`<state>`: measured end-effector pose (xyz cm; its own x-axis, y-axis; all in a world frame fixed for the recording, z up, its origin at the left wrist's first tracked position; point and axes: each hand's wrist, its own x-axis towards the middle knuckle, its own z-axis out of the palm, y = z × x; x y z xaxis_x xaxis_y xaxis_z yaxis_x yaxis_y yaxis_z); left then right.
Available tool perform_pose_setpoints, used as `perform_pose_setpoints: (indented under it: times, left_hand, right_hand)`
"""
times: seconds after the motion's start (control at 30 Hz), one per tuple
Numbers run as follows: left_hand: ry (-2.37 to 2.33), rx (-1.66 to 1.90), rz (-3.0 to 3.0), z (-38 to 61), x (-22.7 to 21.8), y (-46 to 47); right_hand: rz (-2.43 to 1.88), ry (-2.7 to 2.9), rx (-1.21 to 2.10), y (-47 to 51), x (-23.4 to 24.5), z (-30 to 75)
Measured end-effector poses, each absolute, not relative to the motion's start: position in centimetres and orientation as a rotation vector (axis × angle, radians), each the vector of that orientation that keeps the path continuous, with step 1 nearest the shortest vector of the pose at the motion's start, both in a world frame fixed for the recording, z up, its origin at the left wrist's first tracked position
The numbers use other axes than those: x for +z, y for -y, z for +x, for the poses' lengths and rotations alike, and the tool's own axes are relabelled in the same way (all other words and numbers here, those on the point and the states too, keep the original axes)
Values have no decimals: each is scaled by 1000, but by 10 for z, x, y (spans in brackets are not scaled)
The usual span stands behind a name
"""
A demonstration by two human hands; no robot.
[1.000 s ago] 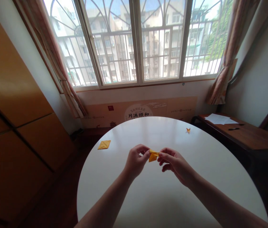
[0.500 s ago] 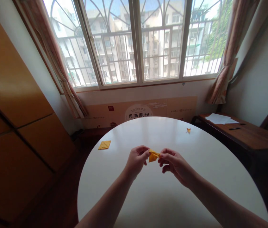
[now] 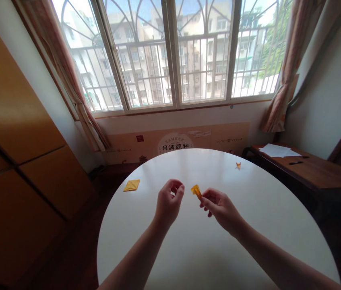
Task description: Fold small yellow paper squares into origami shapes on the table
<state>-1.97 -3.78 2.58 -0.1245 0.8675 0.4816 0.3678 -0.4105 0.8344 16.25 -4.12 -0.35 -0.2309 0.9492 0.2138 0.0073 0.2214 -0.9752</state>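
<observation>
A small folded piece of yellow paper (image 3: 195, 191) is pinched at its lower right end between the thumb and fingers of my right hand (image 3: 222, 210). Its other end points up and left, with folded flaps showing. Just to the left, my left hand (image 3: 169, 201) hovers apart from the paper. Its fingers curl loosely, a gap shows between thumb and fingers, and nothing is visible in them. Both hands are above the white round table (image 3: 188, 249).
A flat yellow folded paper square (image 3: 132, 185) lies at the table's left side. A small orange-yellow folded paper figure (image 3: 238, 165) stands near the far right edge. White sheets (image 3: 279, 150) and a dark pen-like object (image 3: 295, 163) lie on a brown wooden side table (image 3: 318, 173).
My left hand has let go of the folded yellow paper and drawn slightly left. My right hand keeps hold of the paper, which now tilts upward.
</observation>
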Motion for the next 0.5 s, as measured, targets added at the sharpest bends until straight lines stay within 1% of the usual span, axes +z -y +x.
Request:
perform_pose_setpoints:
  times: [0.17,0.33,0.5]
  left_hand:
    - [-1334,1423,1884,-10,29,51]
    - [-1284,1485,1829,-4,22,52]
    - [-1241,1447,1845,-5,22,50]
  right_hand:
    - [-930,1462,1166,41,-3,164]
    - [-911,1536,1066,46,-3,160]
    - [-901,1586,1043,47,-4,160]
